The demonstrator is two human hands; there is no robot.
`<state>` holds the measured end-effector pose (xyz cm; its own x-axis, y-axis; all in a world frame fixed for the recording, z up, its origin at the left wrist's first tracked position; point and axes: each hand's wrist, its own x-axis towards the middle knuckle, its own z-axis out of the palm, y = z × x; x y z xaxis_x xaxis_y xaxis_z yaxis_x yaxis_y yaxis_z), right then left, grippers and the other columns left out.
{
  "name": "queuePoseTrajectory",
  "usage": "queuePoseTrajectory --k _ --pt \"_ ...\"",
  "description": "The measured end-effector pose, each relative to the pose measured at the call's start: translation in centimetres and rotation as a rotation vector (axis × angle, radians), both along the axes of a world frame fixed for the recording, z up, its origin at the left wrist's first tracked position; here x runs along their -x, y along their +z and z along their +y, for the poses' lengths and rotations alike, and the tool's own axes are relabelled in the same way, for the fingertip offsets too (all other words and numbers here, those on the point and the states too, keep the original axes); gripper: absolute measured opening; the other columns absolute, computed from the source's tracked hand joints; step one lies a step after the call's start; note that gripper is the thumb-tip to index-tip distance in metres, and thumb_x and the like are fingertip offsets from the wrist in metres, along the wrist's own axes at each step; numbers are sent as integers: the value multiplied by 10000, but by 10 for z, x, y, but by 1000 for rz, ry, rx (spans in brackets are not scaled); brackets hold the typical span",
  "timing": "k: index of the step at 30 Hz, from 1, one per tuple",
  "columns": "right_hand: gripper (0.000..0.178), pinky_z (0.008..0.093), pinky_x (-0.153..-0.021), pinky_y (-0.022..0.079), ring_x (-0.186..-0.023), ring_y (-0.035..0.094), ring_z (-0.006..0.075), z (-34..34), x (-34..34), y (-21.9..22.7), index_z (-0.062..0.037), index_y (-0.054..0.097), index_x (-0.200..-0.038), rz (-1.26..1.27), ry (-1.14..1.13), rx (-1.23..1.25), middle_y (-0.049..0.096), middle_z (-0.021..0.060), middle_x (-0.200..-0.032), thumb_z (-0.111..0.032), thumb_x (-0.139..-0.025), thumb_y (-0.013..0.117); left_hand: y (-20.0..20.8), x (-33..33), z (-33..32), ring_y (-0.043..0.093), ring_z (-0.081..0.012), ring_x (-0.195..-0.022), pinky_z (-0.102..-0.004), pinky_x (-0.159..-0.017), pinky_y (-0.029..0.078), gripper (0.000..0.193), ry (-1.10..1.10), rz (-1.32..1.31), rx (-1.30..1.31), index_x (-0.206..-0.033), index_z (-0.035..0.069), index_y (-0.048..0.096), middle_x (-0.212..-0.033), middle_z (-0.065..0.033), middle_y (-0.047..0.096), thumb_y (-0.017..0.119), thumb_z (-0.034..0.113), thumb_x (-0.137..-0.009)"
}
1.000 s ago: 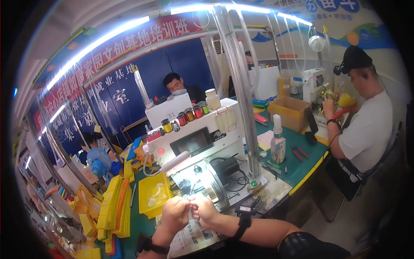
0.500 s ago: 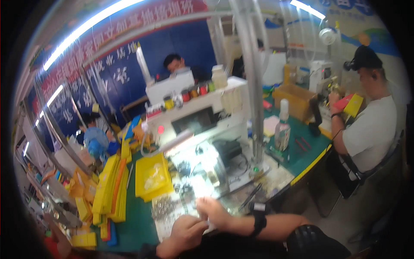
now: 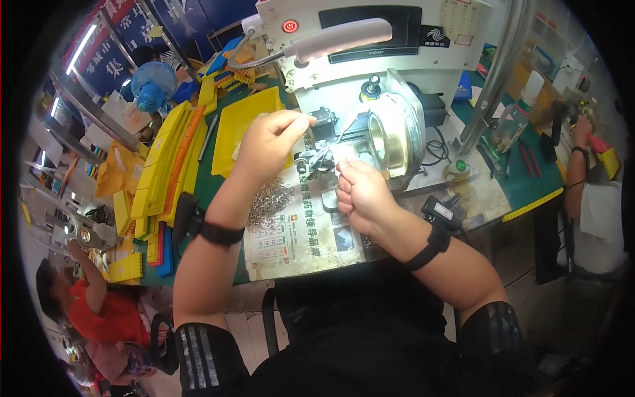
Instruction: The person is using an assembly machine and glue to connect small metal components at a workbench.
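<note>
My left hand (image 3: 272,142) is raised over the yellow tray's near edge, thumb and fingers pinched together beside a small black block (image 3: 324,124) on the machine. What the pinch holds, if anything, is too small to tell. My right hand (image 3: 365,193) is closed, its fingertips at a brightly lit metal clamp (image 3: 322,159) in front of the wheel; glare hides what it grips. The machine's round wheel has a gold-coloured ring (image 3: 378,137) inside a clear guard. Below my left hand, a pile of small metal pieces (image 3: 270,204) lies on a printed paper sheet (image 3: 305,248).
A lamp (image 3: 344,40) hangs over the wheel, before the white machine housing. To the left are a yellow tray (image 3: 228,126) and stacked yellow strips (image 3: 162,165). A metal post (image 3: 493,86), a bottle (image 3: 512,122) and pliers (image 3: 529,159) stand or lie right. Co-workers sit on both sides.
The view has tilted down towards the bench. My hands, close together at the bench's near edge before, have moved forward to the machine and apart, the left one higher.
</note>
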<state>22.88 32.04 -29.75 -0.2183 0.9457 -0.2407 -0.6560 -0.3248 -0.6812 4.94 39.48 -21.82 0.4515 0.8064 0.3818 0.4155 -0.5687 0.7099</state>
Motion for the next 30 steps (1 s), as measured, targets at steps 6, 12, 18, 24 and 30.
queuePoseTrajectory --k 6,12,18,24,30 --pt "183 251 -442 273 -469 312 77 22 6 7 -141 475 -894 -96 -107 -14 368 -56 -598 -207 -1064 460 -14 -23 39 661 -191 -1046 -334 -970 492 253 -402 -162 567 -1031 -49 737 -1089 -131 730 672 157 -899" --pt "137 241 -449 296 -512 377 83 14 7 12 -117 494 -959 -171 -133 -15 447 -29 -656 -211 -1058 480 -3 -17 36 643 -145 -976 -295 -865 517 148 -391 -32 204 -926 -12 694 -1136 -86 707 708 127 -877" --pt "187 229 -443 326 -501 422 73 -59 -29 3 -69 548 -1011 -22 25 -8 495 -20 -648 -252 -1048 534 -1 -30 -85 645 -285 -831 -374 -718 507 163 -77 256 -904 -843 59 639 -900 -85 635 689 -8 -703" --pt "206 366 -594 467 -650 601 240 -66 -71 -7 -22 606 -1120 -1187 -135 -1013 623 103 -770 -75 -921 614 -62 -37 -93 663 -257 -776 -368 -641 522 178 11 184 -750 -909 53 631 -1181 -139 631 649 3 -739" --pt "332 428 -696 523 -791 636 335 -64 -77 0 -61 669 -1116 -1570 -4 -1033 629 127 -888 4 -799 596 -52 -42 -100 690 -263 -670 -356 -588 545 141 75 384 -559 -890 55 616 -1406 -264 531 664 7 -766"
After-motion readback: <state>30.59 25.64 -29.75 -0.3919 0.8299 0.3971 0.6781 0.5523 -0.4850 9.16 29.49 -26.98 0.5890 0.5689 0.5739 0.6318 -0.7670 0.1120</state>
